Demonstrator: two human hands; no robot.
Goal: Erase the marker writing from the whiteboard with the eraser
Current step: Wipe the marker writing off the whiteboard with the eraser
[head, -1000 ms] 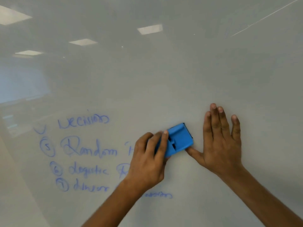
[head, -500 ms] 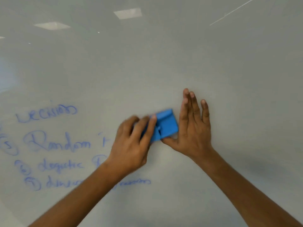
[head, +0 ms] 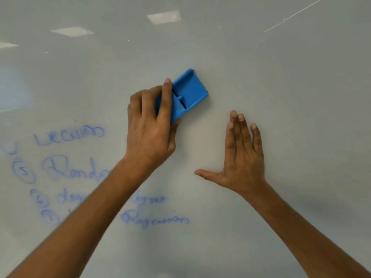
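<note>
A blue plastic eraser (head: pixel 188 93) lies flat against the whiteboard (head: pixel 281 87), tilted up to the right. My left hand (head: pixel 150 127) grips its lower left end, fingers wrapped over the top. My right hand (head: pixel 241 153) rests flat on the board to the lower right of the eraser, fingers together, thumb spread out, apart from the eraser. Blue marker writing (head: pixel 68 135) in several lines fills the lower left of the board; my left forearm covers part of it. One word of the writing (head: pixel 156 219) shows below my left forearm.
The board fills the whole view. Ceiling lights (head: pixel 163 17) reflect in its upper part. A thin pale line (head: pixel 293 15) crosses the top right corner.
My left hand has slid the eraser up the board, away from my right hand. My right hand, which touched the eraser before, now lies apart from it. More writing shows below my forearm.
</note>
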